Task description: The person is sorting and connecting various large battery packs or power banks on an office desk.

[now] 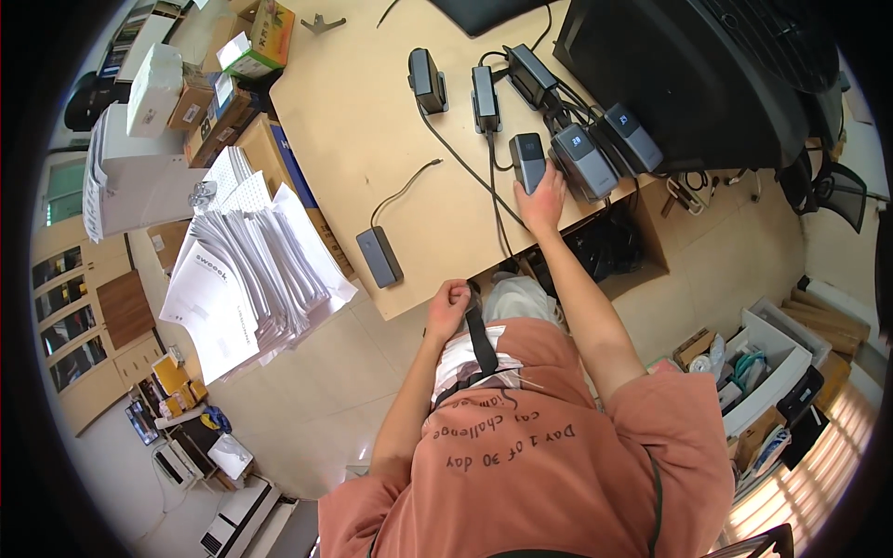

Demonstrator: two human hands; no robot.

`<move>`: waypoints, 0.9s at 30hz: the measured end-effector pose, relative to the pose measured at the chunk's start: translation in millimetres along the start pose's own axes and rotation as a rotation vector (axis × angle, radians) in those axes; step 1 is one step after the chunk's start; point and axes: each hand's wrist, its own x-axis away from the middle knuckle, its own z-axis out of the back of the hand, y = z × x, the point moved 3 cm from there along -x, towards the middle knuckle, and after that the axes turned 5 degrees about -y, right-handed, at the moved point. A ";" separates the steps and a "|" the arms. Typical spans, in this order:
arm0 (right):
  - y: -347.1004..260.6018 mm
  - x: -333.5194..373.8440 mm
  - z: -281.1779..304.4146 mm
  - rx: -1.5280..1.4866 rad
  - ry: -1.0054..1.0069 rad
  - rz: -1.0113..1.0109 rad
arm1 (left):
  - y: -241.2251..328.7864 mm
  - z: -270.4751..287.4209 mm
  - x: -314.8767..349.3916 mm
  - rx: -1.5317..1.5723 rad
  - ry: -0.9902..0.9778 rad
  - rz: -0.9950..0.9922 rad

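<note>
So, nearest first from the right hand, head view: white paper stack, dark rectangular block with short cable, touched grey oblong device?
1. Grey oblong device: touching the right hand.
2. Dark rectangular block: left, on wooden tabletop.
3. White paper stack: farther left, beyond it.

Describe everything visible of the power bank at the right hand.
The power bank is a rounded block: dark panel toward its far end, smooth grey body below, perhaps plastic or metal. It is on the wooden table, near the edge, just left of a similar block with a lit display. The right hand grips its near end. Any cable link is unclear.
</note>
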 end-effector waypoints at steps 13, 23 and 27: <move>-22.5 90.8 119.8 -0.172 -0.182 0.100 | 249.2 3.0 -205.3 -0.339 0.265 -0.566; 9.3 156.1 155.9 -0.153 -0.156 -0.016 | 288.9 -59.8 -250.5 -0.790 0.257 -0.180; 5.0 181.9 161.6 -0.045 -0.192 -0.014 | 273.0 -47.4 -259.1 -0.780 0.265 -0.190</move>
